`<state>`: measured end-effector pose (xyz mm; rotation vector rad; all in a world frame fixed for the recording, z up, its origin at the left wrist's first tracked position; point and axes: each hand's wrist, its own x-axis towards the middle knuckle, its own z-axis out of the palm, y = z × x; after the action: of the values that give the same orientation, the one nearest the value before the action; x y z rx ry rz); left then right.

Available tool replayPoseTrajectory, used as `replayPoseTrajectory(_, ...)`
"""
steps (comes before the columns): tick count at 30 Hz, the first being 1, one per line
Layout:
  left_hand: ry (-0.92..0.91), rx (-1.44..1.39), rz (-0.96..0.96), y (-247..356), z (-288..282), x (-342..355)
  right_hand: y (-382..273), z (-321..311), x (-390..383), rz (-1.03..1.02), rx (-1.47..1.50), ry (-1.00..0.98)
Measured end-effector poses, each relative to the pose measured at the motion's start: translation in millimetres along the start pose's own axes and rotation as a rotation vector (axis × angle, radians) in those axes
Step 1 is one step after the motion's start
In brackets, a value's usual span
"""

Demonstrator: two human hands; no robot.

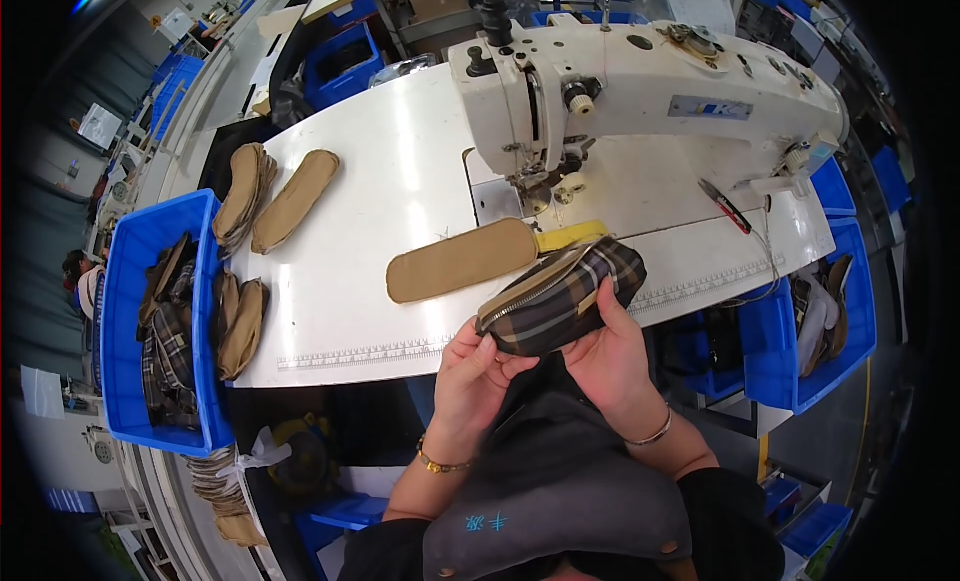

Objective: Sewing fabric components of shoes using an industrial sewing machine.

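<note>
Between my two hands, over the front edge of the sewing table, I hold a dark plaid zippered pouch with a tan strip along its zipper. My left hand pinches its left end near the zipper's end. At the right part, my right hand grips it, thumb on top and fingers underneath. Just beyond the pouch lies a flat tan oval piece on the table. A yellow strip shows between that piece and the pouch. The white sewing machine stands behind, its needle area near the tan piece.
Several tan oval pieces lie in stacks on the table's left. A blue bin with plaid pieces stands at the left edge. Red-and-black snips lie right of the machine's needle. Another blue bin holds pieces at right. A printed ruler runs along the front edge.
</note>
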<state>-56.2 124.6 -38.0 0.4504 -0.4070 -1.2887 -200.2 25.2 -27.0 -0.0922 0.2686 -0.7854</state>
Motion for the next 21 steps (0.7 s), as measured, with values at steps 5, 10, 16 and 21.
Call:
replayPoseTrajectory(5, 0.003, -0.051, 0.085, -4, 13, -2, -4, 2, 3, 0.051, 0.070, -0.005)
replayPoseTrajectory(10, 0.181, 0.172, 0.164, 4, 19, 5, 14, 13, -7, -0.082, -0.145, 0.110)
replayPoseTrajectory(16, 0.337, 0.235, 0.275, 26, 14, 9, 8, 4, -43, 0.657, -1.012, -0.441)
replayPoseTrajectory(21, 0.192, 0.479, 0.346, 35, 25, -8, -11, 42, -53, -0.839, -1.630, -0.589)
